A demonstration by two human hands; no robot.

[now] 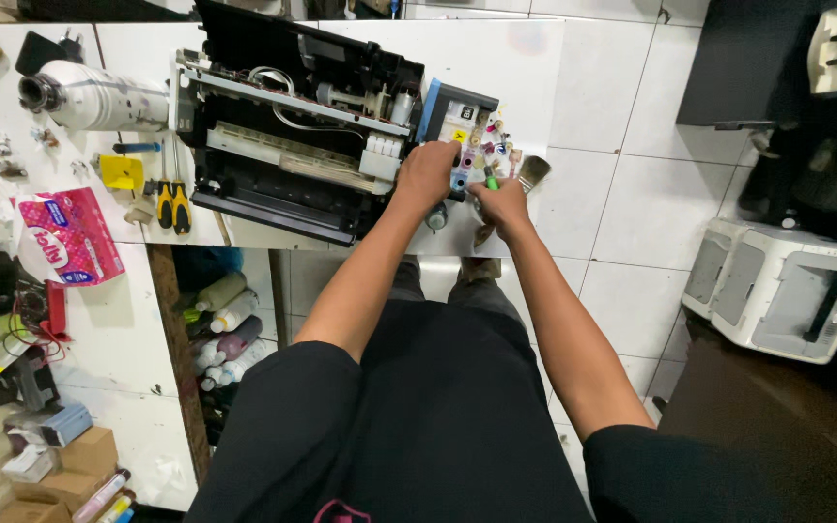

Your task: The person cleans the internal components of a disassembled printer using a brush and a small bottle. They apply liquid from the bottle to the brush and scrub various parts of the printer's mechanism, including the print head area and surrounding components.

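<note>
Black plastic, the opened printer (293, 136) is sitting on the white counter (525, 68) while the left hand (426, 174) is gripping its ink tank block (462, 136) and the right hand (501, 203) is clutching a green-tipped tool (490, 178), a pink packet (70, 235) lying far left.

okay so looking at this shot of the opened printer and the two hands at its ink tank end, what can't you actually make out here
Head view only:
- Left hand: its fingers cover part of the ink tank block, so any grip is hidden.
- Right hand: it holds a small green-tipped tool, too small to identify.
- Brush: its handle is hidden behind the right hand.
- Opened printer: its inner parts are too small to name.
- Grey printer on the floor: its right side is hidden by dark clutter.
</note>
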